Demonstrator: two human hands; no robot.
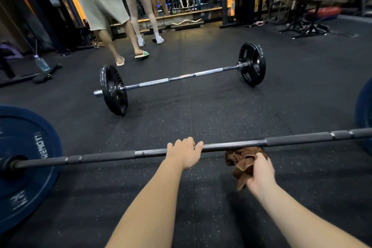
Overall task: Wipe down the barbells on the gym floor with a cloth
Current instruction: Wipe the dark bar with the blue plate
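Note:
A long barbell (231, 145) lies across the near floor with a blue plate (26, 163) on its left end and another blue plate (364, 119) at the right edge. My left hand (186, 153) grips the bar's bright middle section, fingers curled over it. My right hand (260, 175) holds a crumpled brown cloth (241, 160) that touches the underside of the bar just right of my left hand. Farther away a second, shorter barbell (181, 77) with black plates lies on the floor.
Two people (112, 12) stand behind the far barbell by a mirror. A water bottle (41, 63) and small dumbbells (49, 72) lie at the left. A black equipment frame (306, 28) stands at the back right. Black rubber flooring (201, 110) separates the two barbells.

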